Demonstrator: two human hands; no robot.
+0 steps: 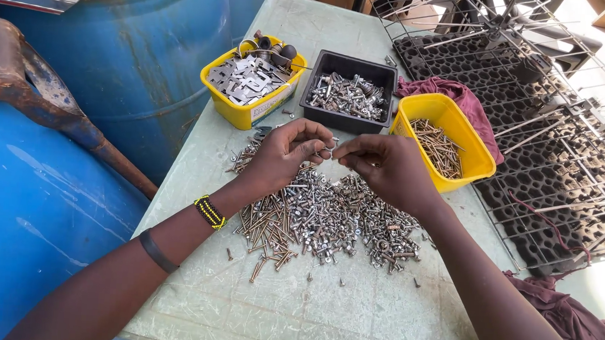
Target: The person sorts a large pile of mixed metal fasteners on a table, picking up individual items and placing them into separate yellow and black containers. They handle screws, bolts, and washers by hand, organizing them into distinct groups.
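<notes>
My left hand (286, 155) and my right hand (386, 169) meet above a heap of mixed screws and bolts (320, 220) on a pale green table (308, 310). Both pinch a small metal fastener (331, 149) between their fingertips; it is too small to tell its kind. Behind the heap stand three tubs: a yellow tub of flat metal plates (252, 79), a black tub of silver bolts (349, 94), and a yellow tub of brown screws (444, 147).
Blue plastic drums (141, 55) stand at the left with a rusty tool handle (41, 98) leaning on them. Black perforated trays and wire racks (549, 143) lie at the right. Maroon cloths (461, 99) lie by the yellow tub and at the table's right corner.
</notes>
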